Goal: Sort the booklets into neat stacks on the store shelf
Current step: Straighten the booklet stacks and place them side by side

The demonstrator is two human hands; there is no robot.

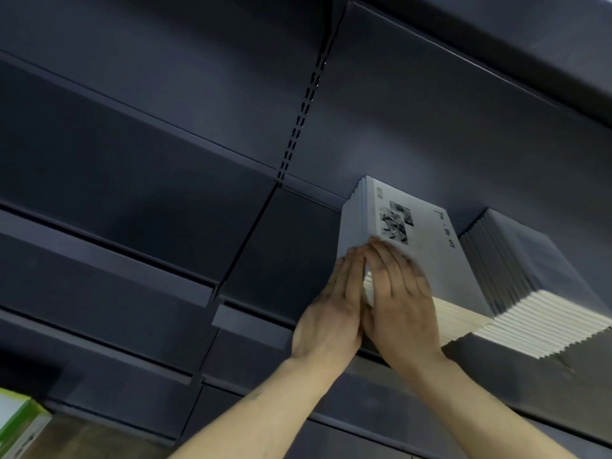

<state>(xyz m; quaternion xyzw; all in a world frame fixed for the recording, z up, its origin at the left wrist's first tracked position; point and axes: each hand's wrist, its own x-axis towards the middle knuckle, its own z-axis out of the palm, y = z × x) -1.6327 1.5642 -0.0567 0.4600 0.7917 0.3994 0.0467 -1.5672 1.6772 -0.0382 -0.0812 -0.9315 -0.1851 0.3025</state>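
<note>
A stack of grey booklets (427,246), its top cover printed with a small photo and dark lettering, lies on a dark shelf (281,253). My left hand (334,309) presses flat, fingers straight, against the stack's left side near its front corner. Over the front left corner of the top cover my right hand (400,303) lies flat, fingers straight. The two hands touch each other along the corner. A second stack of grey booklets (536,279) sits just to the right, its cream page edges facing me.
Dark shelving fills the view, with a slotted upright (299,124) at the back and bare shelf boards (109,260) stepping down to the left. A green and white box (20,425) shows at the bottom left corner.
</note>
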